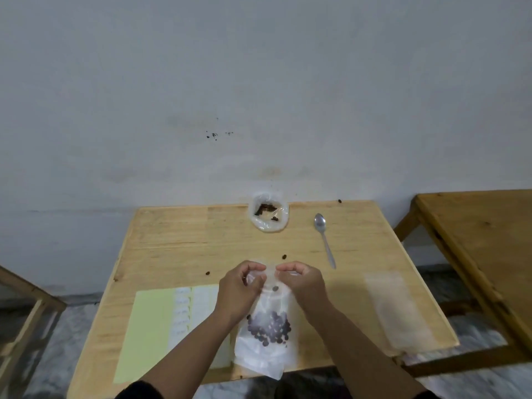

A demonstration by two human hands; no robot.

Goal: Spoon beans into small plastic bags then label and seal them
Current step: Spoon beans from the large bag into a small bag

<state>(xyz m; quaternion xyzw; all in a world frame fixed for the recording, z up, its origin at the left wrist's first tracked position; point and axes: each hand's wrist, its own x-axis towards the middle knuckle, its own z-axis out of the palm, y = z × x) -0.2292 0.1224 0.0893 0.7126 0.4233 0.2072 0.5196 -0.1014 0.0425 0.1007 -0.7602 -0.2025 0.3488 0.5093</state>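
Tabletop: bag (264, 326) holds beans (269, 329), hands pinching.

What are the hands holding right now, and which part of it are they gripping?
Both hands, left hand and right hand, pinch the top edge of a small plastic bag with beans inside. The spoon lies unheld on the table.

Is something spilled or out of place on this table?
Yes. Loose beans lie on the table: one beyond the hands, one left of them, one at the far edge, outside any bag.
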